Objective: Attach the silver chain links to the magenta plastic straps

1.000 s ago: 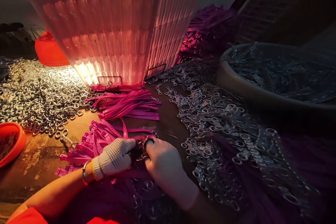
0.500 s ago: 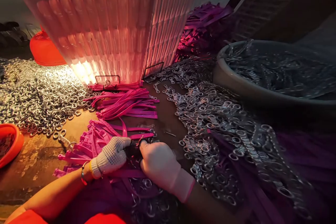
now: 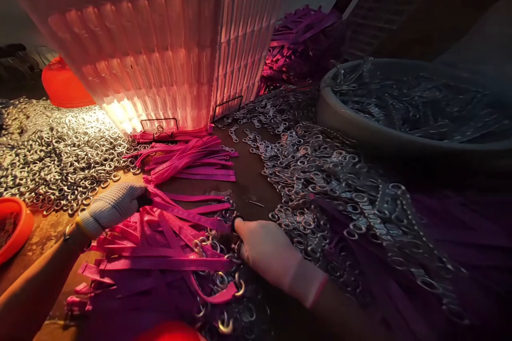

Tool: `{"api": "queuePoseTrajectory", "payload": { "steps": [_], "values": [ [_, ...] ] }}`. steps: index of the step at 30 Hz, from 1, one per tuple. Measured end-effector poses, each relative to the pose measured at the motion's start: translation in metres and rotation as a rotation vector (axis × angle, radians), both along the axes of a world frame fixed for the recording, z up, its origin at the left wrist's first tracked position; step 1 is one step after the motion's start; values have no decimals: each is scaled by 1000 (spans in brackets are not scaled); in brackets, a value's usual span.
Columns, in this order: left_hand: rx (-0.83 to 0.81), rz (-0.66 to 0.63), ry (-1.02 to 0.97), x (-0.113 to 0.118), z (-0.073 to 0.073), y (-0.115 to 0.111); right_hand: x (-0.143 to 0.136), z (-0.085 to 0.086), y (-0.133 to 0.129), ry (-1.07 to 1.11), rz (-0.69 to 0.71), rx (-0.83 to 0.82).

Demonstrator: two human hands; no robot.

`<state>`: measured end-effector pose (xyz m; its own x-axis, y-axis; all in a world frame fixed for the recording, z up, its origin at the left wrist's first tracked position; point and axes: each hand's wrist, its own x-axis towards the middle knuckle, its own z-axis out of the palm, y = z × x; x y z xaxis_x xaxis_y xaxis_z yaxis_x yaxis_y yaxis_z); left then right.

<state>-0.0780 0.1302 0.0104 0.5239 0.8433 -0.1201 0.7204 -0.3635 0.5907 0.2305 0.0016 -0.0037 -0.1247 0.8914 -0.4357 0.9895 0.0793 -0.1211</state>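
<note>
My left hand (image 3: 118,205), in a dotted white glove, is closed on the left end of a pink strap (image 3: 188,213) above a heap of pink straps. My right hand (image 3: 268,250), in a plain glove, has its fingers closed at the right, near dark rings and metal clips; what it holds is too dark to name. Between the hands lie pink straps (image 3: 168,264), some with metal rings (image 3: 240,283) on their ends. A smaller bundle of pink straps (image 3: 200,157) lies farther back.
Silver rings (image 3: 60,154) are piled at the left beside a red bowl (image 3: 28,224). Metal clips and chains (image 3: 320,165) cover the right side. A large basin (image 3: 326,98) stands at the right, and a ribbed translucent panel (image 3: 160,53) rises behind.
The hands, close together before, have moved apart. My left hand has moved left and away from me to the straps; my right hand has shifted slightly right.
</note>
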Motion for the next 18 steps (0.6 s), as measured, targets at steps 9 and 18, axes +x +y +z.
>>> {"api": "queuePoseTrajectory", "payload": {
  "steps": [9, 18],
  "values": [
    [-936, 490, -883, 53, -11, -50, 89, -32, 75, -312, -106, 304],
    [-1389, 351, -1137, 95, -9, -63, 104, -66, 95, -230, -229, 507]
  ]
}}
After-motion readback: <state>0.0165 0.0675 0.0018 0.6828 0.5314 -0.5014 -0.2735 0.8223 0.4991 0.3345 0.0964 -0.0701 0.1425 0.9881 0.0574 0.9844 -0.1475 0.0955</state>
